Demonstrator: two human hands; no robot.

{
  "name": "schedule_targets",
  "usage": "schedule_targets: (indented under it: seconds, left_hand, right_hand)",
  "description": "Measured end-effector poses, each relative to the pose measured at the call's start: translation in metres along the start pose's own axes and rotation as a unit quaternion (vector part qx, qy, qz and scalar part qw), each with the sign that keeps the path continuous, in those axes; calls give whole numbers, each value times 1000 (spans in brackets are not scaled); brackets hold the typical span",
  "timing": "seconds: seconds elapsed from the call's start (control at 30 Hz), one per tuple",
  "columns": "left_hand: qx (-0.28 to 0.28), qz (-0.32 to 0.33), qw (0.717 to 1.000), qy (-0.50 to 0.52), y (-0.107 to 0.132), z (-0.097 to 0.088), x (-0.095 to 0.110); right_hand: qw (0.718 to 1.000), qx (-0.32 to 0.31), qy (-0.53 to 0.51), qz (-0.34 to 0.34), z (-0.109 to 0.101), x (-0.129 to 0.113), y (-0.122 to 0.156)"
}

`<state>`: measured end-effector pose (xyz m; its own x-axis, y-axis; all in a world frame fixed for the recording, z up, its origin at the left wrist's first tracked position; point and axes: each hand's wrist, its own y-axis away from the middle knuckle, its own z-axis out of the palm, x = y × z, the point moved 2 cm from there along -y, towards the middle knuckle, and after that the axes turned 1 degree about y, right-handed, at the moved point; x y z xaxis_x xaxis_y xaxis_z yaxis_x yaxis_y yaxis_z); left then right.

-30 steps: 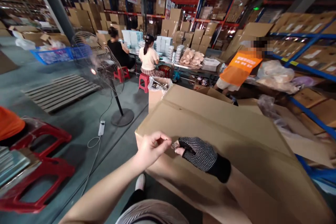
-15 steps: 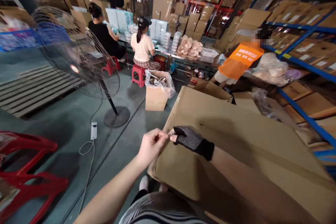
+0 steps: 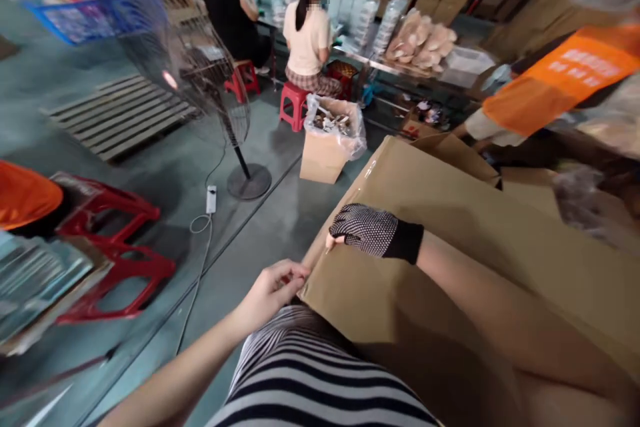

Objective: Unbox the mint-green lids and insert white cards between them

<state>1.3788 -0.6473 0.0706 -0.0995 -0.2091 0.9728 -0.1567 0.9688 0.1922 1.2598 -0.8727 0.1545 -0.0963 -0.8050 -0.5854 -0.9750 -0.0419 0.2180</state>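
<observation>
A large cardboard box point(image 3: 450, 213) with a tape-covered edge lies in front of me. My left hand point(image 3: 273, 290), bare, is at the box's near left corner. Its thumb and fingers are pinched together, and whatever may be between them is too small to make out. My right hand point(image 3: 365, 230) wears a black fingerless glove with white dots. It is over the top of the box near the left edge, fingers curled down and closed. A small pale spot shows at its fingertips, but I cannot tell what it is.
A pedestal fan point(image 3: 240, 167) stands on the floor ahead left, its cable running to a power strip point(image 3: 211, 200). A lined carton point(image 3: 323, 160) holds small parts. Red stools point(image 3: 115, 273) lie at left. Two people sit at a table; a person in an orange vest point(image 3: 565, 87) bends at right.
My hands, earlier together on a small shiny thing, have moved apart. The left went down to the box corner; the right turned palm-down over the box. The view swung right-to-left and downward.
</observation>
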Motion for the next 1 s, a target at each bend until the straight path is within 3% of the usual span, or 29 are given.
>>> schedule_targets:
  seconds: [0.13, 0.23, 0.37, 0.47, 0.53, 0.63, 0.67, 0.7, 0.83, 0.9, 1.0]
  left_hand:
    - [34, 65, 994, -75, 24, 5, 12]
    - [68, 75, 987, -123, 31, 11, 14]
    - [89, 55, 984, -147, 31, 11, 22]
    - [64, -3, 996, -69, 28, 10, 31]
    - [17, -62, 996, 56, 27, 14, 35]
    - [-169, -152, 942, 247, 26, 33, 35]
    - [-203, -168, 926, 271, 26, 37, 33]
    - [-198, -175, 925, 272, 24, 38, 30]
    - [16, -127, 984, 127, 17, 16, 21]
    - [33, -75, 997, 8, 17, 5, 24]
    - [-10, -15, 991, -136, 23, 3, 33]
  right_hand:
    - [995, -83, 21, -53, 14, -22, -30]
    - [987, -131, 66, -67, 21, -28, -45]
    - [980, -169, 71, -79, 27, -31, -55]
    - [980, -177, 41, -80, 27, -30, -59]
    - [979, -188, 18, -79, 26, -26, -63]
    - [973, -212, 1, -94, 23, -24, -67]
    - [973, -211, 10, -98, 22, -24, -67]
    - [973, -206, 31, -99, 21, -25, -67]
    - [968, -154, 175, -89, 22, -31, -60]
    - [961, -142, 215, -100, 25, -33, -57]
    - [961, -115, 230, -101, 30, -28, -54]
